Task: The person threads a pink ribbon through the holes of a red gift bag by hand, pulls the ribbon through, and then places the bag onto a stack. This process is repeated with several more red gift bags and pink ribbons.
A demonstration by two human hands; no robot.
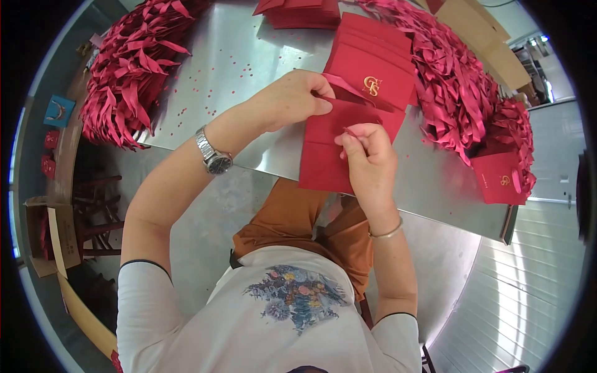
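Left hand (292, 99) gripping red bag (326, 165), right hand (368, 152) pinching ribbon (351, 132), metal table (267, 152), grey floor (199, 217)

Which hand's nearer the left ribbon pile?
Left: the left hand is right of the ribbon pile, at the front red bag; the right hand is farther right, over that bag.

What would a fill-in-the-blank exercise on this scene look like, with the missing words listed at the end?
1. The left hand and right hand are both at a bag coloured ____.
2. The watch is worn on the ____ wrist.
3. The lettering on the stacked bags is ____ in colour.
4. The print on the shirt shows ____.

Missing words: red; left; gold; flowers.
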